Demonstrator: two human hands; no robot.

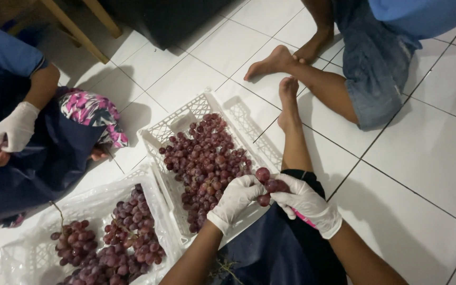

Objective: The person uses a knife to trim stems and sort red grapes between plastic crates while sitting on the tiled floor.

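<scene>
- Hands, gloved: two belong to the wearer, the left hand [237,199] and the right hand [306,203]; both wear white gloves and meet low in the middle of the view, over a dark apron [270,253].
- Bunch [269,187]: one small cluster of red grapes, pinched between the two hands. The left hand's fingers curl onto it from the left; the right hand's fingers close on it from the right. Each grip is thus clenched on the bunch.
- Position of the bunch: it sits between the two sets of fingertips, touching both, just beside the right rim of the middle crate and above the wearer's knee.
- Crates: two white plastic lattice crates lie on the floor. The middle crate [186,117] holds a heap of loose red grapes [207,163], too many to count. The left crate [32,248], lined with clear plastic, holds whole bunches [114,245] on their stems; at least three can be told apart.
- Other people: two. One sits at the left, with one white-gloved hand [17,126] and one bare hand just beside it over a dark apron. Another sits at the upper right in denim shorts [373,68], with bare feet [275,60] on the tiles.
- Floor [423,158]: white tiles with dark joints.
- Wooden furniture legs [75,29] stand at the upper left.
</scene>
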